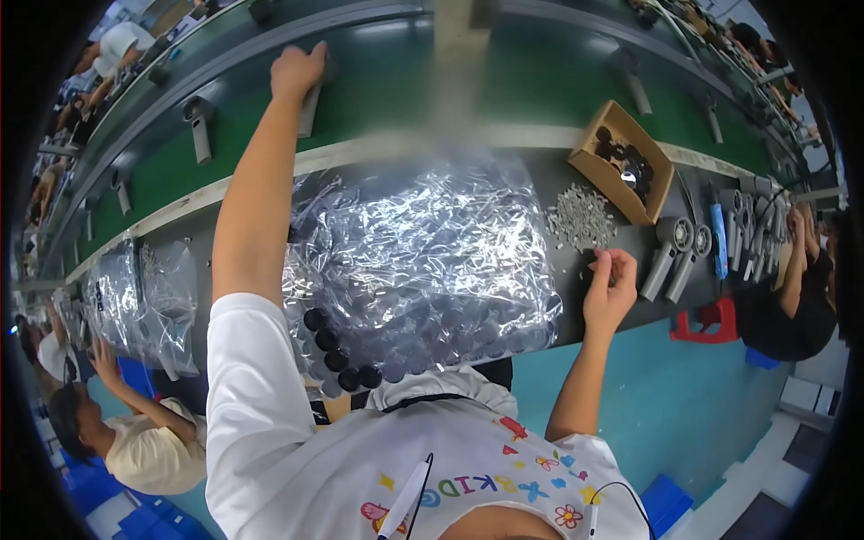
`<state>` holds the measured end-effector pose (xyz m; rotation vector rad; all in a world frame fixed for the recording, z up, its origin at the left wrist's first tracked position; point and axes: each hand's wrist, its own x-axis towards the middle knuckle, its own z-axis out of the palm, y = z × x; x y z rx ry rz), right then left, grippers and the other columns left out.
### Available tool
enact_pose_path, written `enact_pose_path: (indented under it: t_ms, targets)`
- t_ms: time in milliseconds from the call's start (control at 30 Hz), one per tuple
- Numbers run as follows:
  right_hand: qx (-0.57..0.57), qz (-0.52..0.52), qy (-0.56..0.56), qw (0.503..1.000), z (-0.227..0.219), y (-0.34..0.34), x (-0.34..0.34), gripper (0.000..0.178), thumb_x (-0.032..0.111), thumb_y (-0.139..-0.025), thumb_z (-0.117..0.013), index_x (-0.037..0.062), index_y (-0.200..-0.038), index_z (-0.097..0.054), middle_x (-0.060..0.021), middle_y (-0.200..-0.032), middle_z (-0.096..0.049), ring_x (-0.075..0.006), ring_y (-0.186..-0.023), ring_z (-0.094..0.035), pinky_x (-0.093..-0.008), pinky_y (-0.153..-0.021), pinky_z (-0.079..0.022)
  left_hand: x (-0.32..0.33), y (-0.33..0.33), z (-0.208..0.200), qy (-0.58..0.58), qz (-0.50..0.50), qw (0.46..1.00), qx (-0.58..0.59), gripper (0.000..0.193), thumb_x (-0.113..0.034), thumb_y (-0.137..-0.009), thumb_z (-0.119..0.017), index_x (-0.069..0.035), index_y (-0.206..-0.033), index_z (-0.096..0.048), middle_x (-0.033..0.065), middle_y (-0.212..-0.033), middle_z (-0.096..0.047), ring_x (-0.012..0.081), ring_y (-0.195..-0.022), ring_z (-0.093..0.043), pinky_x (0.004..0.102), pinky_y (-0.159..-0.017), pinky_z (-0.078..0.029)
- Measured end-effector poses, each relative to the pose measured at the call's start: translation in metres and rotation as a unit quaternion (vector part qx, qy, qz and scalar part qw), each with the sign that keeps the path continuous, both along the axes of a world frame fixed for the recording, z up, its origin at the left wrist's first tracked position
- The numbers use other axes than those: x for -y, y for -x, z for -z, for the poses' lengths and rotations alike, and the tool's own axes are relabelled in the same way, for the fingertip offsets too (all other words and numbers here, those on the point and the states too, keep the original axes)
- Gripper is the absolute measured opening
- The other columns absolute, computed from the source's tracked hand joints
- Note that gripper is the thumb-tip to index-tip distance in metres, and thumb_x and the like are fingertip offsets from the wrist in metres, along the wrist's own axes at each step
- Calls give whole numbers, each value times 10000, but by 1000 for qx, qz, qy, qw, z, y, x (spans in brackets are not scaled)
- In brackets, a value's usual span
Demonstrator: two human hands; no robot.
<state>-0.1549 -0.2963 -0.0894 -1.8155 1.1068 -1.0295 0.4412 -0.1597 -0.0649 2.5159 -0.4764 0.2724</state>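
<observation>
Stretched far forward over the green conveyor belt, my left hand (pixel 299 72) is closed around the upper end of a grey handheld fan (pixel 309 112); its handle points back toward me and its head is mostly hidden. My right hand (pixel 612 283) hovers at the right of the bench with thumb and fingers pinched together; what is between them is too small to make out. Just beyond it lies a heap of small silvery metal parts (pixel 581 217). Between my arms a large clear plastic bag (pixel 432 261) covers the bench, with black round caps (pixel 336 360) along its near left edge.
A cardboard box (pixel 649 212) of dark parts stands past the heap. Grey handheld fans (pixel 662 270) line the right bench beside a blue tube-like item (pixel 719 239). More fans (pixel 200 135) ride the belt. Co-workers sit left (pixel 135 432) and right (pixel 792 315); a red stool (pixel 705 322) is nearby.
</observation>
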Motion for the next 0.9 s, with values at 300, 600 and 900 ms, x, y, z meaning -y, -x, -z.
enact_pose_path:
  t_ms: [300, 600, 900]
  targets:
    - [29, 44, 10, 999, 9, 7, 10, 148, 125, -989, -666, -1, -1066, -654, -37, -894, -686, -67, -734, -592, -192, -630, -451, 128, 121, -20, -59, 384, 921, 25, 434, -458, -889, -673, -132, -1173, -706, 152, -1201, -705, 344, -1128, -655, 452, -926, -530]
    - [52, 20, -8, 998, 20, 9, 9, 155, 115, -1025, -591, 28, -1132, -663, -12, -805, -610, -27, -572, -481, -175, -478, -366, 99, 139, -1, 140, 352, 917, -124, 517, -489, -920, -677, -155, -1306, -592, 94, -1166, -691, 269, -940, -705, 397, -716, -594]
    - [100, -3, 8, 995, 20, 26, 13, 186, 75, -1018, -564, 3, -1161, -659, -47, -881, -639, -54, -635, -526, -184, -526, -422, -144, 249, -129, 331, 330, 876, -121, 721, -184, -919, -734, -77, -1486, -303, 168, -1077, -628, 238, -759, -691, 326, -588, -572]
